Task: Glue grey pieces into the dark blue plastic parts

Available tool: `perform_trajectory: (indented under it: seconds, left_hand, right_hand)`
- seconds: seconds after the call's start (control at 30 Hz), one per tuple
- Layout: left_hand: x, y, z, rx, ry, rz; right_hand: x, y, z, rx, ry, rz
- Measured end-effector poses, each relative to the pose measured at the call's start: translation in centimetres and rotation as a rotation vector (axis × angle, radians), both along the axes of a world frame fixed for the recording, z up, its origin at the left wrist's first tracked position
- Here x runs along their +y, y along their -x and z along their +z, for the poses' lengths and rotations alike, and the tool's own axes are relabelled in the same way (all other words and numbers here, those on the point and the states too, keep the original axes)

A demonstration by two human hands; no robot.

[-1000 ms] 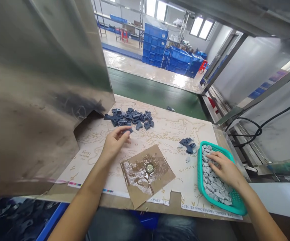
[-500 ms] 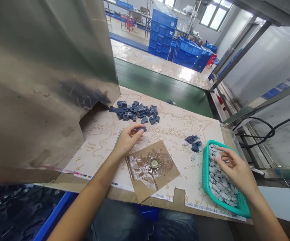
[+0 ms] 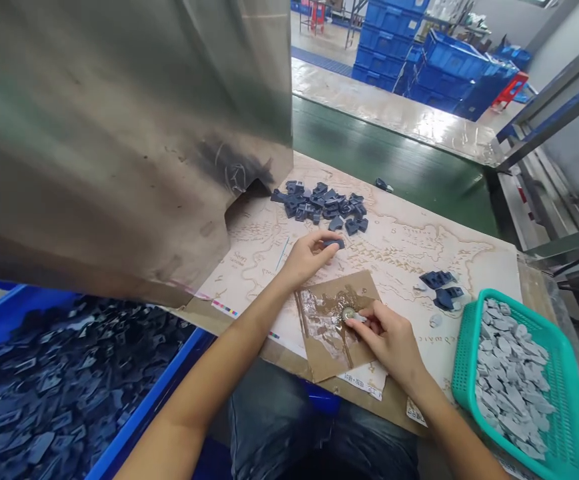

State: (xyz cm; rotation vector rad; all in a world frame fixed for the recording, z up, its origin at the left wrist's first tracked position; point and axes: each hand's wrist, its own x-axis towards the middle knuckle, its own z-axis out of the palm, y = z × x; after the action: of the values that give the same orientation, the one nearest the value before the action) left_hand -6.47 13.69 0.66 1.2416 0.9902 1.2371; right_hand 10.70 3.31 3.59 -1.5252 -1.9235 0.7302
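I see the metal sheet [image 3: 134, 127] filling the upper left of the frame. At lower left, the blue bin [image 3: 142, 393] holds many dark parts. The map sheet [image 3: 394, 247] covers the middle, with the green belt [image 3: 394, 147] beyond it. At lower right, the teal basket [image 3: 462, 360] holds grey chips [image 3: 512, 380].

On the map sheet, near the frame's centre, lies the cardboard [image 3: 329, 343], wet and shiny on top. The dark pile [image 3: 319, 203] sits above it in the frame, and the small cluster [image 3: 442, 290] lies right of centre, near the basket.

I have the left hand [image 3: 310, 257] just above centre, thumb and fingers pinching one dark piece [image 3: 334, 244]. The right hand [image 3: 392, 333] reaches over the cardboard, fingers bent, pinching a pale chip [image 3: 359, 318] at the round cap [image 3: 348, 314]; I cannot tell whether chip and cap touch.
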Motion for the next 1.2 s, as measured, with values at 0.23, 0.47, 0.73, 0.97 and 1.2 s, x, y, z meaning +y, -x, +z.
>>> perform_trajectory:
  seconds: [0.23,0.47,0.73,0.97,1.2]
  left_hand:
    - [0.2,0.0,0.0,0.001,0.003,-0.066]
    - [-0.6,0.3,1.0,-0.097,0.057,-0.258]
    - [-1.8,-0.2,1.5,-0.104,0.186,-0.59]
    - [-1.8,-0.7,1.2,-0.134,0.164,-0.6]
    - [-1.9,-0.6,1.0,-0.054,0.113,-0.614]
  right_hand:
    - [1.1,-0.1,0.8,-0.107,0.033,0.132]
    - [1.5,-0.7,2.2,0.2,0.033,-0.082]
    - [1.7,-0.6,1.4,0.8,0.142,-0.209]
    - [1.4,-0.7,1.5,0.868,0.144,-0.252]
    - [1.0,-0.4,1.5,0.786,0.114,-0.217]
